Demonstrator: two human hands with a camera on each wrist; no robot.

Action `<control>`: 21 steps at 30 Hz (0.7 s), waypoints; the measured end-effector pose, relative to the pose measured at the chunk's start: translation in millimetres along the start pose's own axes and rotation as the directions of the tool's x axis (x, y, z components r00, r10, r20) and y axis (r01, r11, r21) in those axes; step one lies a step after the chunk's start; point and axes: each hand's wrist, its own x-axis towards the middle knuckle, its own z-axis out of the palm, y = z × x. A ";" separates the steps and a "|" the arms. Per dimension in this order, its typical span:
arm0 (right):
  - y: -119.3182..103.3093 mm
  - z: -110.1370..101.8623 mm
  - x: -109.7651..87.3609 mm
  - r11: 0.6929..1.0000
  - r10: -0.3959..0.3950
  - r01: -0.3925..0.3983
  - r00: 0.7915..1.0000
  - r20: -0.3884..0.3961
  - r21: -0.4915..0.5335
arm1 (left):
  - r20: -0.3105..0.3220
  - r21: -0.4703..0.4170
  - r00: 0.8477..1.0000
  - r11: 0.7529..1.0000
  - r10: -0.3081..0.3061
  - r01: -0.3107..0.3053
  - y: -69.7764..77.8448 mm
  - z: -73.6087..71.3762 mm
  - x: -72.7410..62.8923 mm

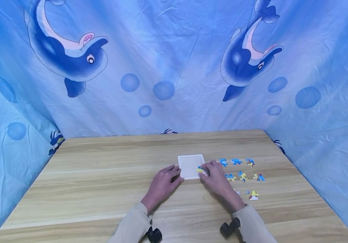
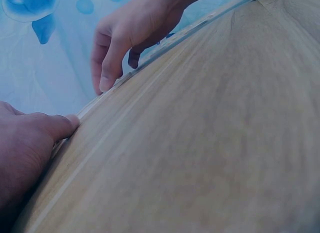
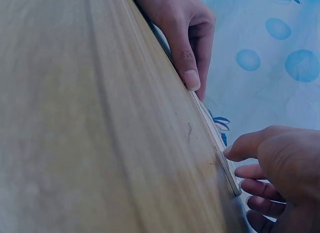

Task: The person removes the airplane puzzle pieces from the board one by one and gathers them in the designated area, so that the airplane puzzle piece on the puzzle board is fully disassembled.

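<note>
A square white puzzle tray lies on the table. My left hand holds its left edge near the lower corner, thumb in front and fingers along the side. At the tray's right side, my right hand pinches a yellow-and-blue puzzle piece between thumb and index finger, over the inside of the tray. In the left wrist view, the right hand points down at the tray. The right wrist view shows the left hand at the tray's edge; the piece is hidden there.
Several loose puzzle pieces lie in rough rows right of the tray, among them a blue piece, a yellow-and-blue piece and a yellow-and-white piece. My right forearm partly covers the lowest row. A blue dolphin curtain hangs behind the wooden table.
</note>
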 end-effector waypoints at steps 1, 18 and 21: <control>0.4 0.1 0.1 1.000 0.000 0.000 1.000 -0.002 0.004 | -0.001 0.003 1.000 1.000 0.004 -0.004 0.0 0.0 0.1; 0.8 -0.4 2.3 0.997 0.037 -0.039 0.999 0.024 0.065 | -0.024 -0.008 1.000 1.000 0.017 -0.017 1.3 0.3 0.7; 1.0 0.0 2.9 0.997 0.027 -0.028 0.999 0.020 0.079 | -0.024 -0.011 1.000 1.000 0.017 -0.017 1.7 -0.2 0.8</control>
